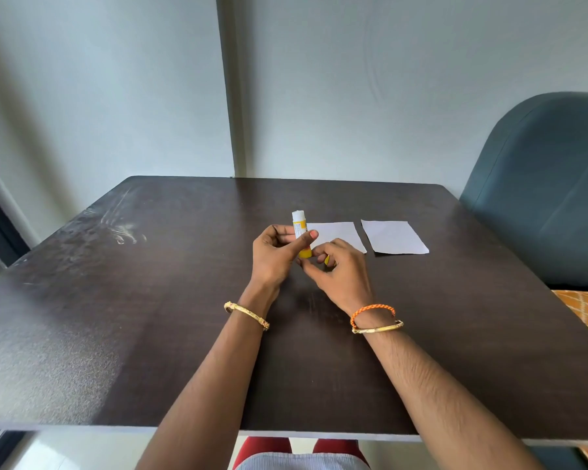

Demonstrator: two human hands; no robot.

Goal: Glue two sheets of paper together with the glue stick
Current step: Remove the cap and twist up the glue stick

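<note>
My left hand (272,256) grips the glue stick (299,225) upright above the dark table (150,300), thumb across its yellow-and-white body. The stick's white top end points up and its yellow base sits between my two hands. My right hand (336,273) is curled just right of the base, and a small yellow piece (327,259), apparently the cap, shows between its fingers. Two white paper sheets lie flat side by side beyond my hands: the left sheet (338,232), partly hidden by my right hand, and the right sheet (394,236).
A dark blue padded chair (540,184) stands at the table's right side. An orange patterned cloth (584,307) lies past the right edge. A pale wall runs behind the table. White smudges (126,232) mark the tabletop at the left.
</note>
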